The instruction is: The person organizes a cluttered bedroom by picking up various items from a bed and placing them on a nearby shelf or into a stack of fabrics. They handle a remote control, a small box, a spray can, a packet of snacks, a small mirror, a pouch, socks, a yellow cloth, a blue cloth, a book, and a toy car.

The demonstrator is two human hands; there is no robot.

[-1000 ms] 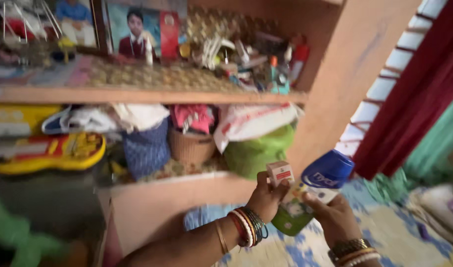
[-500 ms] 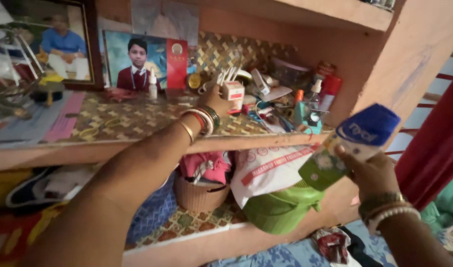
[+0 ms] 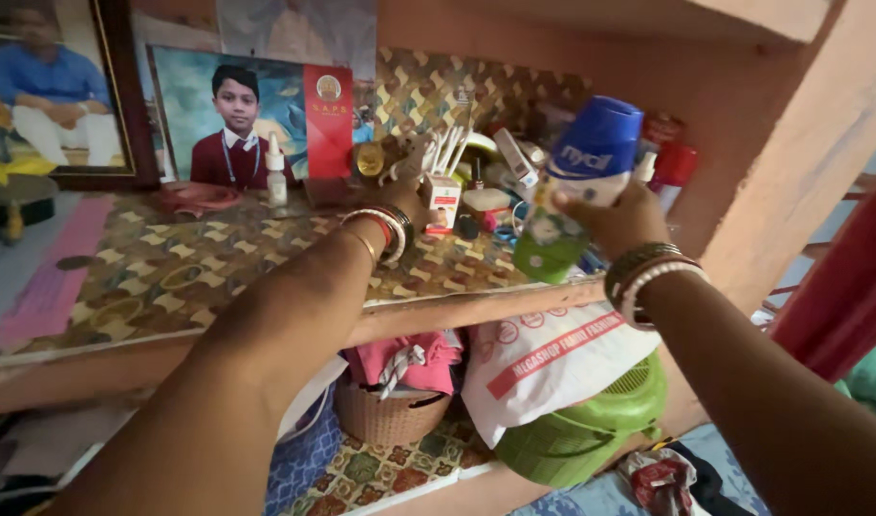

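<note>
Right hand [image 3: 617, 218] wrapped round the middle of a green-white bottle with blue cap [image 3: 573, 191], tilted, cap up, held over the cluttered end of the patterned shelf [image 3: 199, 277]. Left hand [image 3: 406, 196] at the small white-red box [image 3: 444, 203] standing on the shelf, fingers against it; grip unclear

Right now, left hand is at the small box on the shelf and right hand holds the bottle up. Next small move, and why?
Probably let go of the small box and draw the left hand back: the box looks to stand upright on the shelf. The right hand holds the bottle over the crowded right end.
</note>
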